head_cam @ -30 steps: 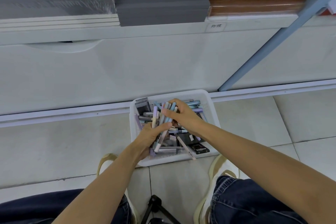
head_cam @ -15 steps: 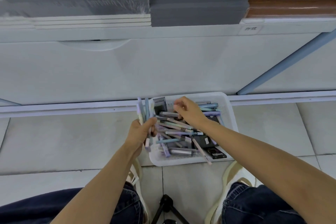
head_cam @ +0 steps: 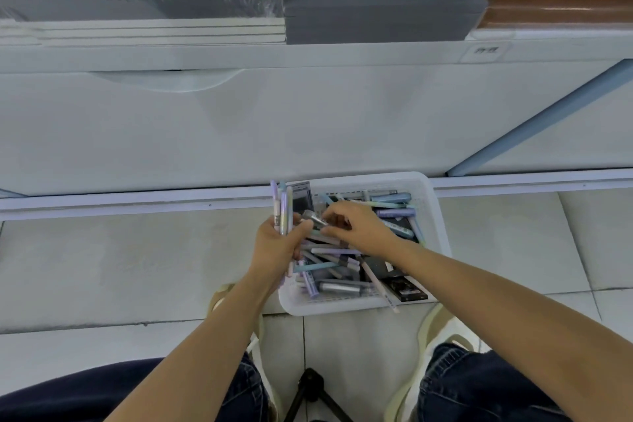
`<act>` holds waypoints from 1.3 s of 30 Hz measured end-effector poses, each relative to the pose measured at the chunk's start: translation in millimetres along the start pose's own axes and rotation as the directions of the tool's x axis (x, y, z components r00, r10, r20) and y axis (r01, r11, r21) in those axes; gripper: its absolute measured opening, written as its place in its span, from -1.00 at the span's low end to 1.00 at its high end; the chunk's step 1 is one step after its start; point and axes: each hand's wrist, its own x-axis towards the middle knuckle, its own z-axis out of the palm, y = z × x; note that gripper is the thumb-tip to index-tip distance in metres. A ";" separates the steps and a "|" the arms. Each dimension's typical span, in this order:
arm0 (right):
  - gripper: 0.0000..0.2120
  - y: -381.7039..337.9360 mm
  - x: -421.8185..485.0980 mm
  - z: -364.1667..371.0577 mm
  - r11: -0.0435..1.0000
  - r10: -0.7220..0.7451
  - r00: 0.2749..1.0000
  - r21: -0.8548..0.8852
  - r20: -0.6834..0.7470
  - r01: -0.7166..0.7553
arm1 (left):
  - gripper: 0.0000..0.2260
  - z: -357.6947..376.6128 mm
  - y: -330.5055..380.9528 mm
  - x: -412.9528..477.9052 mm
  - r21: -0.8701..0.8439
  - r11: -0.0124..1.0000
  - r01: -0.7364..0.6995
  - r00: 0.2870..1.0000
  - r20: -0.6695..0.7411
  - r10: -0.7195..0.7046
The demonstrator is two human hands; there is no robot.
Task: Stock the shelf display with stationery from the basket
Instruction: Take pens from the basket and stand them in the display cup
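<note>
Lying jumbled in a white plastic basket (head_cam: 371, 177) at five o'clock are pastel and grey pens (head_cam: 394, 213). Left hand (head_cam: 274, 247) grips an upright pen bundle (head_cam: 282, 205) at its nine o'clock rim; right hand (head_cam: 363, 228) pinches a silver-grey pen (head_cam: 313, 217).

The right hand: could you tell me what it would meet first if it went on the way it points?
Probably the left hand, which grips a bundle of pens just beyond the silver pen the right hand pinches; depth unclear.
</note>
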 end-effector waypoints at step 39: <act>-0.76 66.5 -30.6 -58.9 0.826 0.317 0.948 -0.492 0.005 -0.274 | -0.71 34.3 -6.5 13.8 0.148 0.989 -0.002 0.994 0.105 -0.014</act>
